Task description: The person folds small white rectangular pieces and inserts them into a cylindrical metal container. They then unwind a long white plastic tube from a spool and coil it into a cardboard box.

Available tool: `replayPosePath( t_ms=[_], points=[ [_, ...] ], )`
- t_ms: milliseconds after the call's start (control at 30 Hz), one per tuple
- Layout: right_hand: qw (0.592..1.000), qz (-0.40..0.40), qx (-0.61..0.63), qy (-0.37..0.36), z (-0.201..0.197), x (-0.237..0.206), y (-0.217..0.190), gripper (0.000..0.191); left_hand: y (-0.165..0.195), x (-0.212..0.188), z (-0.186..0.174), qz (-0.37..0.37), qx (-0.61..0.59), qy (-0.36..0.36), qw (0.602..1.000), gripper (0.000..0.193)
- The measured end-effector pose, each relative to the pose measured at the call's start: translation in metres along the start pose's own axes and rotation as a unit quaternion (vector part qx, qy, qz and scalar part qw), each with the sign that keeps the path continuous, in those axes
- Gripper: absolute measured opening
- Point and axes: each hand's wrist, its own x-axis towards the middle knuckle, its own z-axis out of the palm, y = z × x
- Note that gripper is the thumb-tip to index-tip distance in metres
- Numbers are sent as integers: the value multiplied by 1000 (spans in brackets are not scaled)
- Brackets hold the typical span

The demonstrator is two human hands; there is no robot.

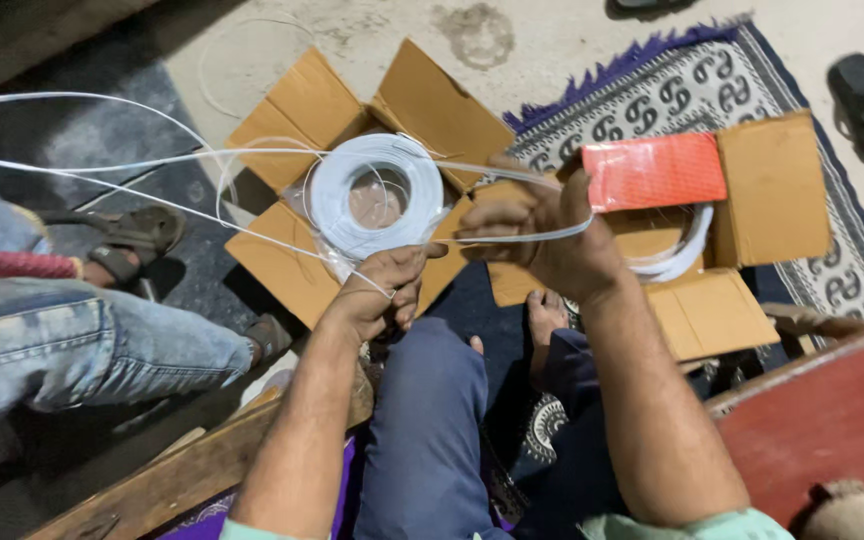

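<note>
White strip [512, 238] stretched taut between both hands [377, 290] [542, 235].

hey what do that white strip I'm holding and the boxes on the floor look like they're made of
The white strip, pinched by both the left hand and right hand, looks like thin, flexible plastic: smooth, slightly glossy, wound in a coil. The boxes look like plain brown cardboard, matte, with creased, folded-out flaps.

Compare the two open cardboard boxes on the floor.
The left brown cardboard box sits on bare floor and holds a full white coil of strap; the right brown cardboard box sits on the patterned rug, carries a red flap, and shows only a few loops. Both stand open.
</note>
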Motion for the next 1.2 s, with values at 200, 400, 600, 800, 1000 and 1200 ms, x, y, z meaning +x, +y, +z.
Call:
replayPosePath(
  t_ms=[200,400,600,800,1000,1200],
  points=[
    [993,13,-111,33,10,-1,6,95,13,-2,-24,28,25,9,999,41],
    [995,-13,-84,42,-44,-21,-15,60,31,-56,-50,252,51,277,926,36],
    [997,-30,68,23,-63,-36,2,65,104,-128,-114,554,-24,415,721,58],
    [989,-88,121,1,-39,-53,5,66,209,-166,-163,625,30,340,702,86],
    [975,-157,158,18,-7,-102,0,63,228,-168,-173,654,177,366,638,40],
    [969,-202,-42,-133,59,-171,-27,67,225,-191,-175,592,224,340,695,38]
  ],
)
